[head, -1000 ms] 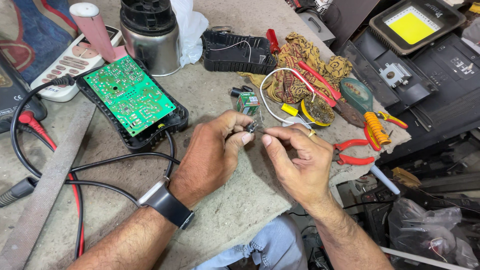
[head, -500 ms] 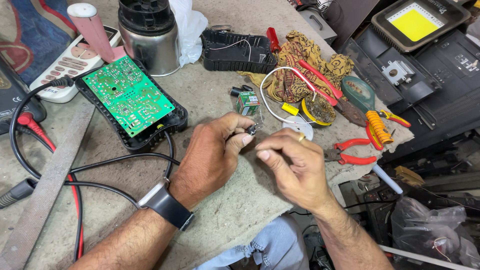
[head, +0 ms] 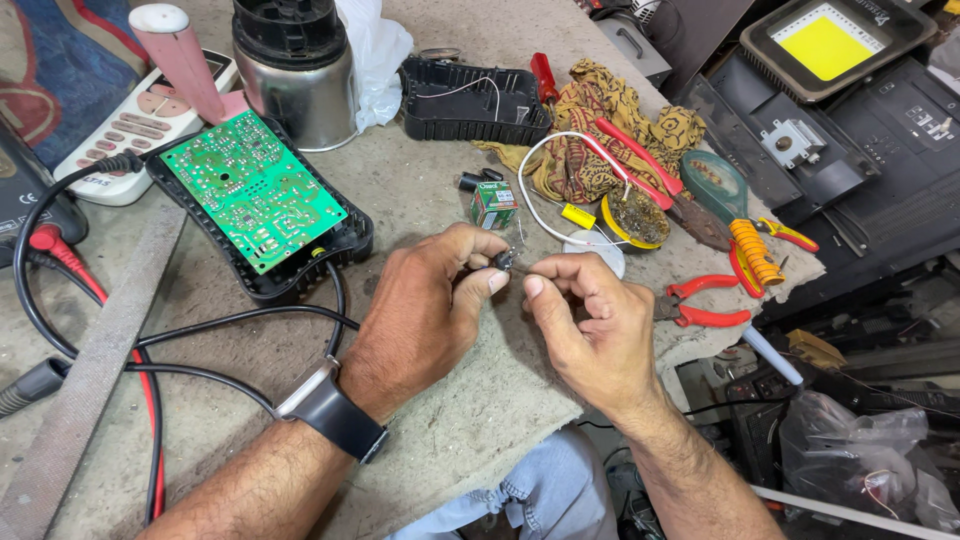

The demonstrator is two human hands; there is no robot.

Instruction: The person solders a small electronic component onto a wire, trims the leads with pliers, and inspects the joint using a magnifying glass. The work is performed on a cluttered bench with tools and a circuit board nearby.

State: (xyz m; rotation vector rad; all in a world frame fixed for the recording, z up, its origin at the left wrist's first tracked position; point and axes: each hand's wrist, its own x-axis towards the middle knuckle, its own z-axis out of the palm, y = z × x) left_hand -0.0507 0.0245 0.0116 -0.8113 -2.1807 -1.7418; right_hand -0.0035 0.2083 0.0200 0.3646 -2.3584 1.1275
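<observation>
Desk: grey, worn surface, carrying everything I list here.

Flat lamp panel: dark frame with a yellow centre, far right, off the desk.

Circuit board: green, lying in a black tray, left of centre, far from my hands.

Metal canister: steel body with a black top, far side, just behind the board.

Black plastic shell: open, far centre, a thin white wire lying in it.

Patterned cloth: yellow-brown, crumpled, right of the shell.

Left hand: near centre, a dark watch on the wrist, thumb and forefinger pinching a small dark part.

Right hand: just right of the left, fingertips drawn together at the same part, touching it or the thin lead beside it; I cannot tell which.

Red-handled pliers: right of my right hand, at the desk's edge.

Small green box: just beyond the left hand.

Small dark part: held above the desk between the two hands, centre of view.
</observation>
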